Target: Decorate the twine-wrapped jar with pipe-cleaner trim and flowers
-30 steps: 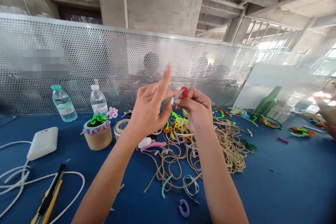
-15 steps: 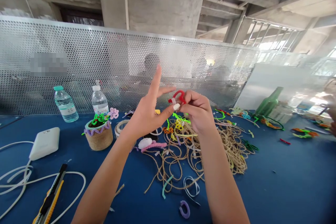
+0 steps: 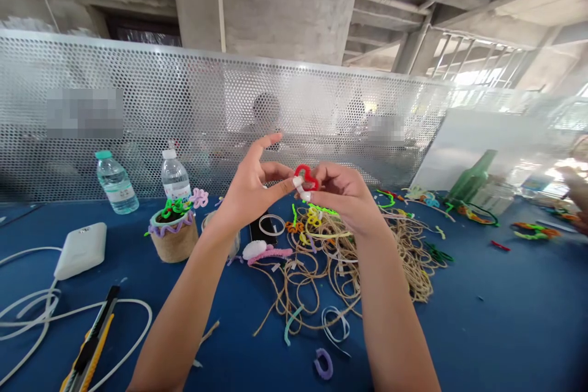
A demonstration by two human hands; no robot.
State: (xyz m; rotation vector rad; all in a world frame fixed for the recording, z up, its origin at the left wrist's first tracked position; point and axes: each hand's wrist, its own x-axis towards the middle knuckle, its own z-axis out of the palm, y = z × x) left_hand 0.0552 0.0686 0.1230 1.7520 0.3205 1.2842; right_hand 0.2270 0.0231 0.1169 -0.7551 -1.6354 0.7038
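A small red heart-shaped loop (image 3: 306, 177), fuzzy like pipe cleaner, is held up in front of me between both hands. My left hand (image 3: 257, 187) pinches its left side with thumb and index finger, while another finger points upward. On the other side my right hand (image 3: 344, 193) grips it, fingers curled and thumb at its lower edge. A white piece (image 3: 299, 185) shows against the heart by the thumb tips. Below the hands lies a tangle of brown twine (image 3: 404, 257) with coloured pipe cleaner pieces.
A twine-wrapped pot (image 3: 174, 240), two water bottles (image 3: 118, 187), a white power bank (image 3: 81, 250) and a yellow-black cutter (image 3: 92, 343) are at the left. A green glass bottle (image 3: 473, 177) stands at the back right. Another person's hand (image 3: 576, 190) shows at the right edge.
My left hand's raised fingers have lowered and curled in, and its thumb and index finger now meet the red piece. That piece has turned and shows as a heart.
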